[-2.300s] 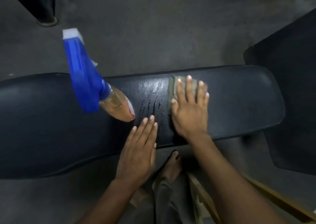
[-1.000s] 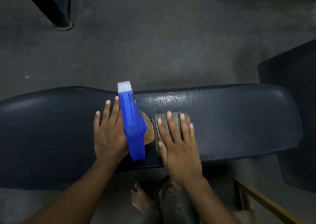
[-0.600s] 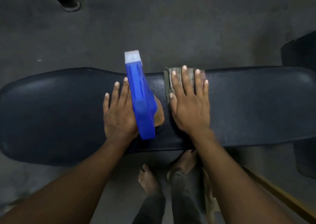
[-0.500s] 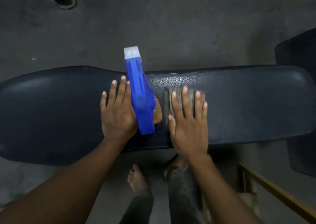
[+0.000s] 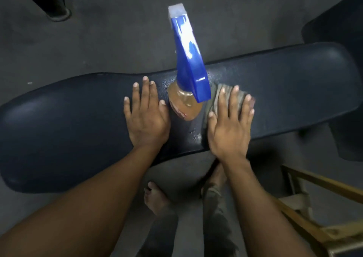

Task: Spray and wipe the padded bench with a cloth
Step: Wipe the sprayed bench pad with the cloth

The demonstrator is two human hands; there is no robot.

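A long dark padded bench runs across the view. On it stands a spray bottle with a blue trigger head and amber liquid, upright between my hands. My left hand lies flat on the pad just left of the bottle, fingers spread, holding nothing. My right hand presses flat on a grey folded cloth right of the bottle. Most of the cloth is hidden under my fingers. A wet patch shines near the front edge, between my hands.
A second dark pad sits at the right edge. A wooden frame stands at lower right. A black post foot rests on the grey floor at top left. My bare feet are below the bench.
My right hand keeps sliding the cloth back and forth across the pad. My left hand came to rest beside the bottle and stays flat. The view shifted, so the bench appears tilted.
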